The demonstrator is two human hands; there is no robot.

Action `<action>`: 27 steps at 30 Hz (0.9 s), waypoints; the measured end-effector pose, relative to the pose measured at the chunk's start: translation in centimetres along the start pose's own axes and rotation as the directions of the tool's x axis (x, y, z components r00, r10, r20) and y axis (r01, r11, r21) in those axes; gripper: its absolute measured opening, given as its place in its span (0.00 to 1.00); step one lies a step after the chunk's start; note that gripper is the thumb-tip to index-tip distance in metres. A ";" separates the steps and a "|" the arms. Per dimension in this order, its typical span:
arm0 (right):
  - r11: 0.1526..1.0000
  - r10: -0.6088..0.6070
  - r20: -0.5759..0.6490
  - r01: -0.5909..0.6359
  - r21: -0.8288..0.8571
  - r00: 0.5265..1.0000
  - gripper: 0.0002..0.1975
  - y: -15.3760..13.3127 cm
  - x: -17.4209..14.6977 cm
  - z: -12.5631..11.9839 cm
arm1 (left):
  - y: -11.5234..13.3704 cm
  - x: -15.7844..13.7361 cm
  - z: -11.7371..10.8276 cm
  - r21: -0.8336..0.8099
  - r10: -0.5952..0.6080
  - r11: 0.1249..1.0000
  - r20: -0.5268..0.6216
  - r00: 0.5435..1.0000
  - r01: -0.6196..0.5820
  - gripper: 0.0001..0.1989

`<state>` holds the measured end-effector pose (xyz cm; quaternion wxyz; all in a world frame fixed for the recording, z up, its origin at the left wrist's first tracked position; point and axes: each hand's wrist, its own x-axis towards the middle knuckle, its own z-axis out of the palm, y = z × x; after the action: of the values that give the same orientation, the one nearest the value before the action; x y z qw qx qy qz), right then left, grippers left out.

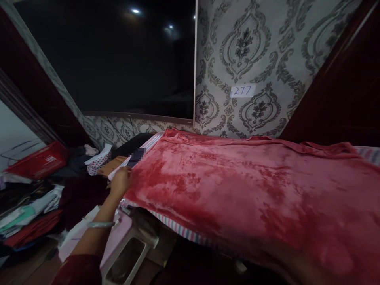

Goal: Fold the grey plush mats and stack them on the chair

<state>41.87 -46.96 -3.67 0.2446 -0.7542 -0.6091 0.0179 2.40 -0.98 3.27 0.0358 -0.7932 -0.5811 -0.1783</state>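
Observation:
A red plush blanket lies spread over a striped cloth, whose edge shows below it along the front. At the blanket's left edge is my left hand, closed with its fingertips on the border; a bangle circles that wrist. My right hand is a smear of motion low on the right, over the blanket's near side, and its fingers cannot be made out. Folds of the blanket bunch along its far edge by the wall.
A pale pink plastic stool stands below my left arm. Piled clothes and a red basket fill the left side. Behind the blanket are a large dark television and a patterned wall with a "277" paper label.

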 end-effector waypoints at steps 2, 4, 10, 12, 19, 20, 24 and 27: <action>1.000 -0.020 -0.011 0.020 0.023 1.000 0.16 0.8 2.9 -0.1 | 3.8 2.3 1.2 -0.071 0.171 0.984 0.068 0.983 -0.166 0.17; 0.998 -0.041 -0.019 0.041 0.048 0.999 0.12 1.8 6.4 -0.1 | 7.8 5.0 3.0 -0.109 0.268 0.960 0.109 0.957 -0.257 0.14; 0.991 -0.086 -0.051 0.090 0.097 0.995 0.20 6.4 17.0 0.6 | 16.7 13.2 8.9 -0.160 0.416 0.906 0.173 0.893 -0.391 0.11; 0.990 -0.112 -0.075 0.118 0.083 0.991 0.21 8.5 20.2 1.0 | 18.5 15.6 10.5 -0.170 0.444 0.893 0.184 0.877 -0.417 0.10; 0.995 -0.068 -0.094 0.061 -0.074 0.993 0.20 16.6 32.3 2.6 | 21.0 24.1 14.0 -0.166 0.469 0.880 0.144 0.872 -0.446 0.21; 0.994 -0.033 -0.071 0.025 -0.102 0.997 0.20 17.4 34.1 2.7 | 21.0 25.3 14.2 -0.156 0.453 0.888 0.137 0.881 -0.433 0.24; 0.959 0.123 -0.045 -0.130 -0.253 0.991 0.22 19.4 40.5 3.2 | 20.9 29.6 15.1 -0.124 0.318 0.944 0.077 0.945 -0.307 0.35; 0.909 0.225 -0.130 -0.256 -0.327 0.966 0.28 20.1 43.3 4.1 | 21.1 31.1 16.2 -0.114 0.109 0.988 0.012 0.994 -0.107 0.40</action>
<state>69.96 -8.18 -3.40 0.1329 -0.8545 -0.4938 -0.0916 34.12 24.73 1.42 -0.0048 -0.8258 -0.5266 -0.2018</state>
